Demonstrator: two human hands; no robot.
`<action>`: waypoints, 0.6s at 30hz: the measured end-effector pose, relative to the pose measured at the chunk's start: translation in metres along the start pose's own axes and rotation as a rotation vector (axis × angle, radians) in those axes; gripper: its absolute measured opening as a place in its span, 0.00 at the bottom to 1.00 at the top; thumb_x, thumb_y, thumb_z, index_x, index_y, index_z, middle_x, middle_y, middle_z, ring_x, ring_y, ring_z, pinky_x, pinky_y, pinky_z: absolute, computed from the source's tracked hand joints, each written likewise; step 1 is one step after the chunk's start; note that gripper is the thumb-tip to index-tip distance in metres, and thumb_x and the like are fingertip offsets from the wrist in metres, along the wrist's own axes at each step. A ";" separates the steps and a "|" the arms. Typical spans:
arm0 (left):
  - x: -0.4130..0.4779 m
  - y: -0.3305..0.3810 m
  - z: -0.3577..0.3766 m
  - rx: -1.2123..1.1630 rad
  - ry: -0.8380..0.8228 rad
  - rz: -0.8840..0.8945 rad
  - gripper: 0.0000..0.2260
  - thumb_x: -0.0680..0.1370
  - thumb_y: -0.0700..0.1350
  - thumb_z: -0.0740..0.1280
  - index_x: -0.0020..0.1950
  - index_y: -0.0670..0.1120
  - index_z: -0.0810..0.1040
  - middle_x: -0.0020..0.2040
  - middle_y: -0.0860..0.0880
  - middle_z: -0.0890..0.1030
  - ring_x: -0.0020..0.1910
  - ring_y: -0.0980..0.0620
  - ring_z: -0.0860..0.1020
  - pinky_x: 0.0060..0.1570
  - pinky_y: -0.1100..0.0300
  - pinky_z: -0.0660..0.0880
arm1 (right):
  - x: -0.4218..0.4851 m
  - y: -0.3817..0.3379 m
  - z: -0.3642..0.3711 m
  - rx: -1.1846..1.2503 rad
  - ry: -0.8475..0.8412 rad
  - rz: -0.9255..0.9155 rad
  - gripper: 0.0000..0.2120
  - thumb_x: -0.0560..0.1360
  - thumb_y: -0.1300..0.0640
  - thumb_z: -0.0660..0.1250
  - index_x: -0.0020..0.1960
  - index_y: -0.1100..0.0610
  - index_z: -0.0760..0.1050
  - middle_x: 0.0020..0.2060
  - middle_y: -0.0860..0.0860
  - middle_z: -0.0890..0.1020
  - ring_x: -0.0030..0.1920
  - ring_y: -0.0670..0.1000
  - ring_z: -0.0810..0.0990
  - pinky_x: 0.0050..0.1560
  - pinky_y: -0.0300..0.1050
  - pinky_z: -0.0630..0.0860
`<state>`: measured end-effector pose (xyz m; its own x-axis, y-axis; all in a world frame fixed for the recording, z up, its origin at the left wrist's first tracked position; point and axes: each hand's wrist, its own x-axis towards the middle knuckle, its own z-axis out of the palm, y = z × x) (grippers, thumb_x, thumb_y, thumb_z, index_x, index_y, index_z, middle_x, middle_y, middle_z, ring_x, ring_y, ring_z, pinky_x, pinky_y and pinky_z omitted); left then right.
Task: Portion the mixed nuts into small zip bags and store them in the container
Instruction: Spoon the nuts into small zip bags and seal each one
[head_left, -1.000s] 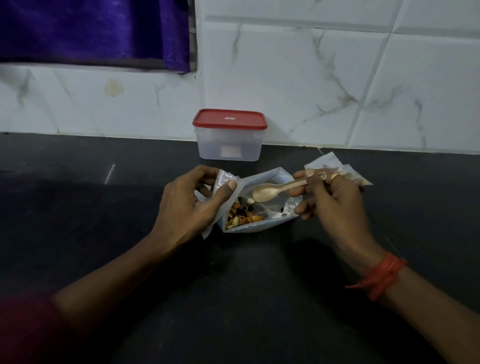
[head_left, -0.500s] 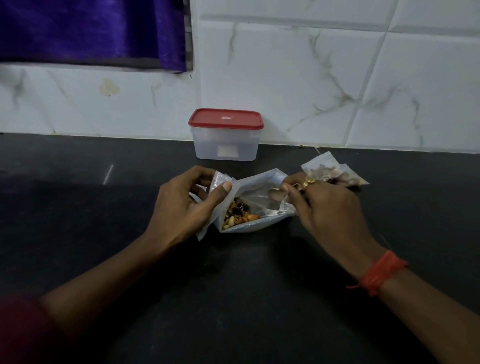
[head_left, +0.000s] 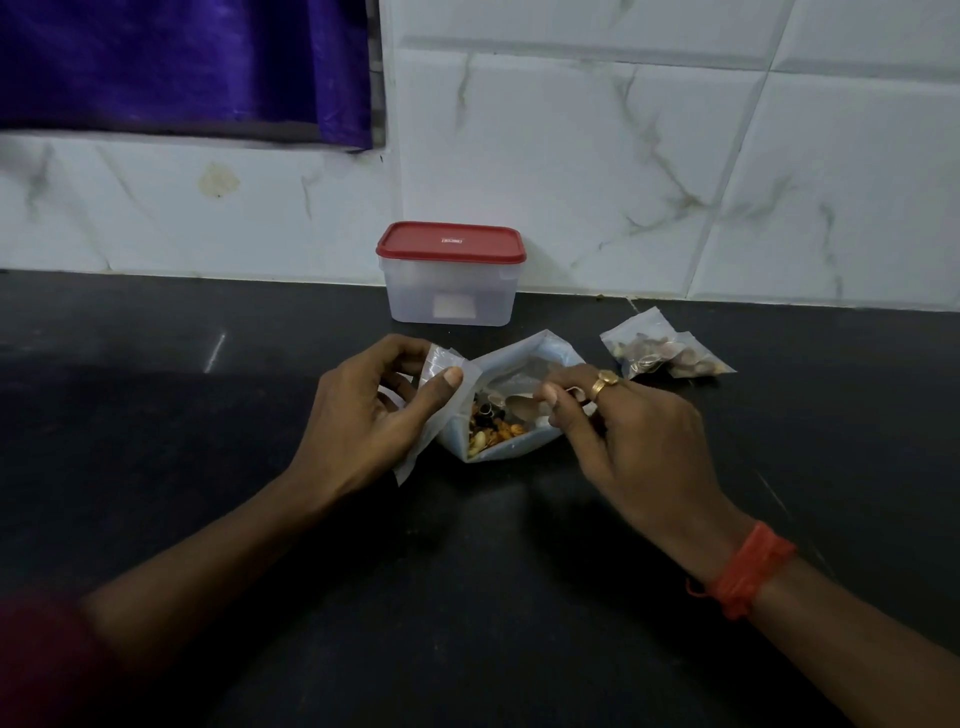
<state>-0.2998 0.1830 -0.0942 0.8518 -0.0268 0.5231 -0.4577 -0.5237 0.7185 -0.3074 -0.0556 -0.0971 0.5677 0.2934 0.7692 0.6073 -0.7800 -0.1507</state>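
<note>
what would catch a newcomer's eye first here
Dead centre on the black countertop, an open bag of mixed nuts sits between two hands: the left hand pinches a small clear zip bag and the right hand holds a spoon down in the nuts. Behind them, against the tiled wall, stands a translucent container with its red lid on; a filled zip bag lies to the right.

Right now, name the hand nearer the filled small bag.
Right. The right hand is just left of the filled small bag; the left hand is farther left, beyond the nut pouch.
</note>
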 end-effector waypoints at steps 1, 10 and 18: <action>0.000 0.000 0.000 0.001 -0.008 0.007 0.19 0.75 0.59 0.65 0.61 0.50 0.80 0.51 0.59 0.82 0.49 0.65 0.79 0.41 0.75 0.73 | 0.000 -0.001 0.000 0.069 -0.002 0.070 0.17 0.82 0.45 0.58 0.54 0.54 0.82 0.34 0.46 0.82 0.29 0.42 0.76 0.31 0.35 0.72; 0.005 -0.009 -0.005 0.084 -0.107 0.087 0.26 0.72 0.64 0.68 0.66 0.52 0.77 0.57 0.60 0.80 0.54 0.66 0.78 0.44 0.75 0.75 | 0.003 0.003 -0.008 0.264 0.063 0.328 0.15 0.83 0.50 0.59 0.49 0.55 0.81 0.31 0.43 0.82 0.30 0.42 0.81 0.31 0.35 0.77; 0.008 -0.017 -0.012 0.188 -0.162 0.167 0.28 0.71 0.66 0.65 0.66 0.52 0.76 0.58 0.57 0.81 0.51 0.64 0.80 0.42 0.70 0.78 | 0.007 0.001 -0.004 0.662 -0.064 0.812 0.13 0.83 0.52 0.61 0.46 0.54 0.81 0.33 0.51 0.85 0.27 0.47 0.82 0.24 0.40 0.72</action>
<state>-0.2881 0.2022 -0.0966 0.8049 -0.2535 0.5366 -0.5530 -0.6484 0.5232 -0.3049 -0.0565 -0.0889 0.9573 -0.1389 0.2535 0.2025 -0.3036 -0.9310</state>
